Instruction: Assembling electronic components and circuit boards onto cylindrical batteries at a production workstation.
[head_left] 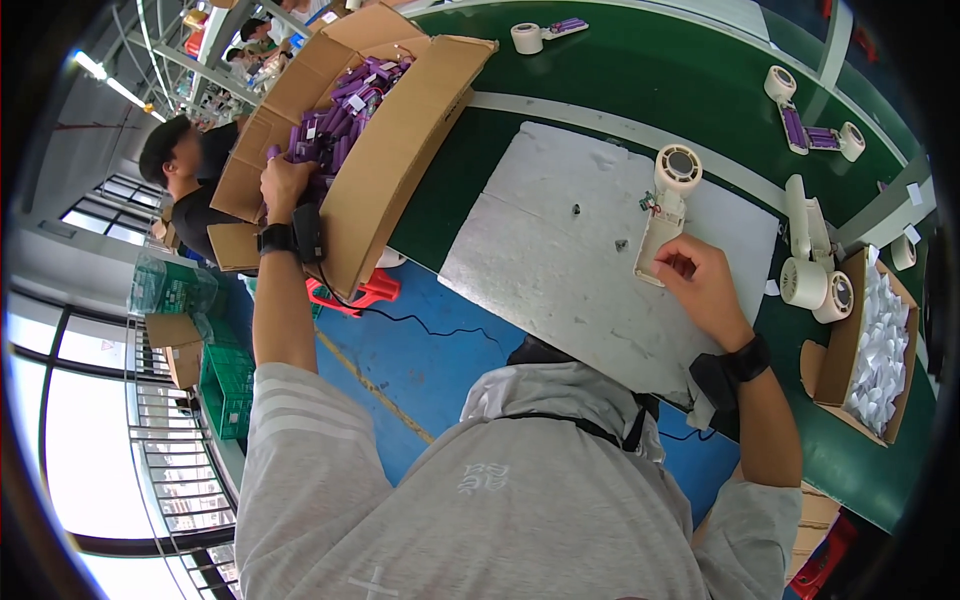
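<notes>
My left hand [287, 186] reaches into the cardboard box at the left, fingers closed round a purple battery cell [273, 152] at the edge of the heap. Many more wrapped purple cells [345, 118] fill the box, some with white labels and wires. On the grey metal sheet lies a white handheld fan [679, 169], its round head pointing away and its open handle shell [658, 240] toward me. A small green circuit board with wires sits beside the fan's neck. My right hand [700, 285] pinches the near end of that handle; its curled fingers partly hide the grip.
The cardboard box [400, 160] stands at the green bench's left end. Two small dark bits lie on the metal sheet [540, 240]. More white fan parts [803, 283] and a box of white pieces [880, 350] are at the right. A person [185, 170] is beyond the box.
</notes>
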